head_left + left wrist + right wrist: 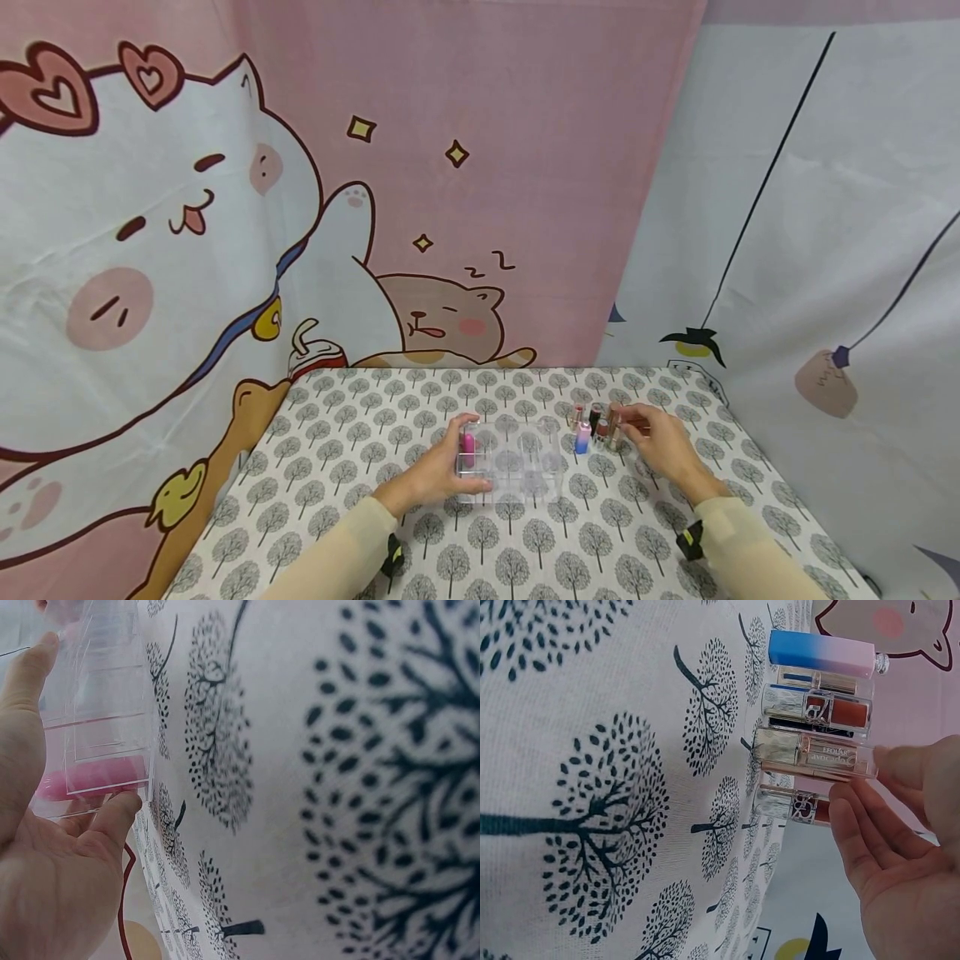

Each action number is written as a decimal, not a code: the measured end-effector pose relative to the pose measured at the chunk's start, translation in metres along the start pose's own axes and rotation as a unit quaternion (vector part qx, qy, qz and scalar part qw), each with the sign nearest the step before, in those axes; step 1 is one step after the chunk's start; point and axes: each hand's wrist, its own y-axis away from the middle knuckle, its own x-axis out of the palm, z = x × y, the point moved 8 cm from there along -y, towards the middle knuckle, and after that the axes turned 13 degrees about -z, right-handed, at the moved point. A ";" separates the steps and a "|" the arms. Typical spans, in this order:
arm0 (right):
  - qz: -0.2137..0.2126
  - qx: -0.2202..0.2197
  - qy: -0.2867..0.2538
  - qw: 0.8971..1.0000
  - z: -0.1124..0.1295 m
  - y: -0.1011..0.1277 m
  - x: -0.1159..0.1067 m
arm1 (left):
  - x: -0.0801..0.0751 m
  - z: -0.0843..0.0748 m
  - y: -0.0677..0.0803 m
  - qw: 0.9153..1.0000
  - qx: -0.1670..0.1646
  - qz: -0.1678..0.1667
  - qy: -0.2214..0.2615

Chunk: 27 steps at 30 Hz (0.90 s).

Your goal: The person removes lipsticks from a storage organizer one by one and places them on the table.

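Observation:
A clear plastic organizer with several compartments lies on the table. My left hand holds its left end, thumb at the near side and fingers at the far side. One bright pink tube stands in a left compartment, also visible through the clear wall in the left wrist view. My right hand is at a group of upright lip products, thumb and fingertips pinching the top of a clear lip gloss tube with printed lettering. Beside it stand a red-brown gloss tube and a blue-to-pink tube.
Another tube with a patterned band stands near my right fingers. A dark tube and a pinkish one are behind the group. Tree-print cloth covers the table; printed curtains hang behind it.

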 end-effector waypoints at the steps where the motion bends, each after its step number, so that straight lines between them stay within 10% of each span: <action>1: -0.002 0.002 -0.001 1.000 0.000 0.000 0.000 | 0.000 0.000 0.000 1.000 0.000 0.000 -0.001; 27: -0.110 -0.048 -0.013 0.993 0.042 0.000 -0.022 | -0.001 -0.002 0.002 1.000 -0.004 0.002 0.004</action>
